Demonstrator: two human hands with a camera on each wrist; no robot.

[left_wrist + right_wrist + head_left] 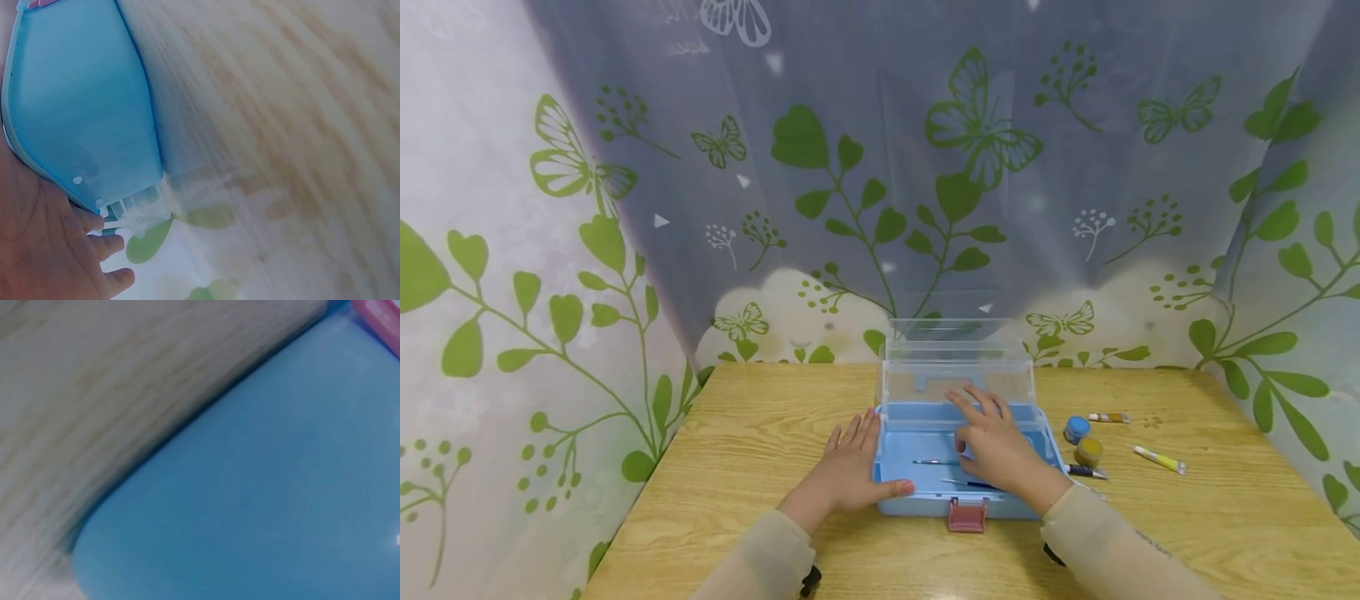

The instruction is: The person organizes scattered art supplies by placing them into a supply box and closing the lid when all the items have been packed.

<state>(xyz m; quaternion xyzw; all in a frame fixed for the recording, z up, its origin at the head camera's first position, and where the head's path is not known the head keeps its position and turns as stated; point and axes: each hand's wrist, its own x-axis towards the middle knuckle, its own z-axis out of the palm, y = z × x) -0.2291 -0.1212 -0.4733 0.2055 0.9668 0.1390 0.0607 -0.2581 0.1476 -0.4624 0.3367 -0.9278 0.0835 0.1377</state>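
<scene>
A light blue plastic box (891, 506) with a raised clear lid (958, 379) and a pink latch (967, 516) stands on the table. My left hand (848, 471) rests along its left side, fingers straight and thumb over the front rim. The left wrist view shows the palm against the box's outer wall (81, 94). Inside lie thin paintbrushes; one paintbrush (928, 462) runs toward my right hand's thumb. My right hand (1003, 454) reaches over the box, index finger bent toward the thumb, other fingers extended. Whether it pinches a brush is hidden.
Right of the box stand a blue paint jar (1077, 429) and a yellow paint jar (1088, 452). Around them lie a brown paint tube (1108, 417), a dark paint tube (1086, 472) and a yellow paint tube (1160, 459). A patterned curtain (865, 275) hangs behind the wooden table (760, 433).
</scene>
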